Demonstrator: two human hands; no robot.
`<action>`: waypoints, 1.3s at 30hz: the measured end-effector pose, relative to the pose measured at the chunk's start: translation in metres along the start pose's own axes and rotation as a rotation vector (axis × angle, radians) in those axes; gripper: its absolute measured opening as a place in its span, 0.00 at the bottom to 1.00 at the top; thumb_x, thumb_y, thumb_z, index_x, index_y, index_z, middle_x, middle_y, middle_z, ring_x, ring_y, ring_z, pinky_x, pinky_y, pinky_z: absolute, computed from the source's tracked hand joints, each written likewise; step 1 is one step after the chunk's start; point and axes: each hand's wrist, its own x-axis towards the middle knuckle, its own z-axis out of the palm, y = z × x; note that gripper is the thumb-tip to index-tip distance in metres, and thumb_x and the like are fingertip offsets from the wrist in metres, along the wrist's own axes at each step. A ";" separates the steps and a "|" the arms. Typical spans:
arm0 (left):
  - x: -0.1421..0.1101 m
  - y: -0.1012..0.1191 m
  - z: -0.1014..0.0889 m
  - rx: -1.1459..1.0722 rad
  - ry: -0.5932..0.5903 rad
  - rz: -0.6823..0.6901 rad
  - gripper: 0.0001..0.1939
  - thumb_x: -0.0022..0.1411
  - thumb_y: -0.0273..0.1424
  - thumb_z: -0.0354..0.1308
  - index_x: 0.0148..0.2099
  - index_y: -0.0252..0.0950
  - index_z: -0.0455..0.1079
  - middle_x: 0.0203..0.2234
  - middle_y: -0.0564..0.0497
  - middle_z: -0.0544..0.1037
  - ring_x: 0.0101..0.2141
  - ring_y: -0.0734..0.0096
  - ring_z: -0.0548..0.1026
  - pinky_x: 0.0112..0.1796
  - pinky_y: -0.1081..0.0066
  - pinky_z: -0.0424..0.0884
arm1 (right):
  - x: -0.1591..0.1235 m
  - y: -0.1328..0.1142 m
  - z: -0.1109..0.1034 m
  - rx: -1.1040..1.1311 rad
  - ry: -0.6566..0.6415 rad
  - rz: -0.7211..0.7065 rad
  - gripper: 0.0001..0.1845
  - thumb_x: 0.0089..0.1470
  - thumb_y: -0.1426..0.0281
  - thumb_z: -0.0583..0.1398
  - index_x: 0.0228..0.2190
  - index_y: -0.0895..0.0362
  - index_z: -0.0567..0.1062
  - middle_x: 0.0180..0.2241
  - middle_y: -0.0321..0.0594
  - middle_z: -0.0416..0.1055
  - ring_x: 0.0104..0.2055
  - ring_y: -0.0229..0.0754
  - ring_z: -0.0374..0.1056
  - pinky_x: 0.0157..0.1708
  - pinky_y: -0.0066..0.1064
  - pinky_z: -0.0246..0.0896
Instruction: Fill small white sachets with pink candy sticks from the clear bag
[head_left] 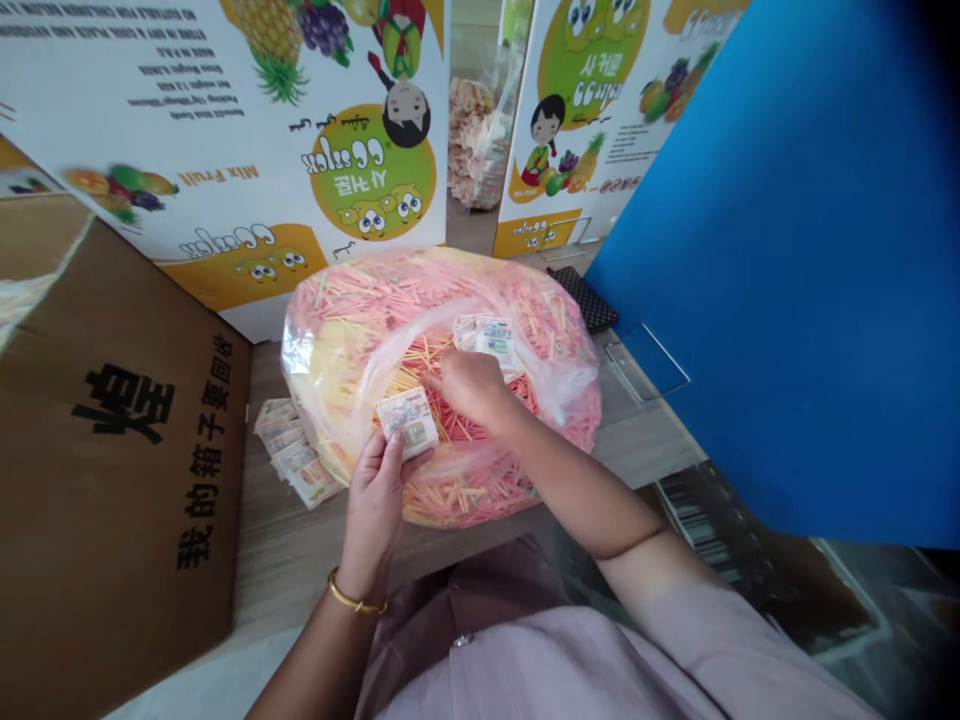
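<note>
My left hand (373, 510) pinches a small printed paper packet (407, 422) between thumb and fingers, just over the near edge of a large clear plastic bag (352, 345). The bag is packed with thin pink and yellow sticks (480, 495). My right hand (469, 385) rests on the bag's opening among the sticks, fingers together. Just beyond its fingertips lies a small bunch of similar printed packets (486, 335). More packets (294, 450) lie in a loose row on the wood floor to the left of the bag, partly tucked beneath it.
A brown cardboard box (112, 440) with black Chinese characters stands close on the left. White printed fruit-snack cartons (240, 120) stand behind the bag. A blue board (772, 270) fills the right, above a black mesh item (583, 298) and a clear plastic piece (645, 362).
</note>
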 end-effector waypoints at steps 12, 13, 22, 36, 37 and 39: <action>-0.002 0.005 -0.005 -0.003 0.009 -0.029 0.22 0.58 0.43 0.70 0.52 0.38 0.79 0.54 0.44 0.80 0.56 0.55 0.77 0.55 0.57 0.77 | -0.007 0.024 -0.018 0.109 -0.178 -0.066 0.24 0.69 0.60 0.51 0.58 0.61 0.69 0.47 0.53 0.79 0.44 0.51 0.76 0.37 0.35 0.62; -0.001 0.005 -0.004 -0.007 0.008 -0.027 0.22 0.59 0.43 0.70 0.52 0.38 0.79 0.54 0.44 0.81 0.56 0.54 0.77 0.56 0.56 0.76 | -0.009 0.027 -0.018 0.095 -0.183 -0.090 0.23 0.69 0.62 0.51 0.58 0.60 0.68 0.46 0.52 0.79 0.42 0.50 0.76 0.36 0.34 0.61; -0.001 0.007 -0.001 -0.037 0.032 -0.074 0.21 0.55 0.43 0.72 0.48 0.38 0.80 0.52 0.46 0.81 0.53 0.53 0.78 0.55 0.53 0.78 | -0.011 0.013 -0.004 -0.057 -0.208 -0.175 0.15 0.66 0.66 0.56 0.50 0.59 0.75 0.43 0.52 0.81 0.43 0.53 0.77 0.35 0.35 0.61; 0.010 0.017 0.026 -0.111 -0.120 -0.120 0.21 0.53 0.43 0.75 0.45 0.36 0.82 0.47 0.45 0.84 0.56 0.53 0.77 0.60 0.52 0.72 | -0.002 0.037 -0.006 0.331 -0.105 -0.233 0.16 0.71 0.65 0.47 0.47 0.58 0.71 0.52 0.53 0.76 0.52 0.50 0.73 0.49 0.37 0.63; 0.011 0.016 0.026 -0.101 -0.124 -0.116 0.21 0.53 0.44 0.75 0.44 0.36 0.82 0.47 0.45 0.84 0.56 0.53 0.77 0.60 0.52 0.72 | -0.002 0.037 -0.005 0.392 -0.064 -0.237 0.15 0.72 0.65 0.47 0.46 0.58 0.70 0.50 0.52 0.76 0.51 0.49 0.73 0.49 0.37 0.63; 0.014 0.015 0.026 -0.087 -0.108 -0.106 0.22 0.52 0.45 0.75 0.44 0.36 0.82 0.46 0.44 0.84 0.56 0.52 0.78 0.60 0.52 0.73 | -0.002 0.038 -0.002 0.548 0.006 -0.221 0.14 0.72 0.63 0.47 0.44 0.56 0.69 0.44 0.48 0.78 0.45 0.46 0.74 0.47 0.37 0.64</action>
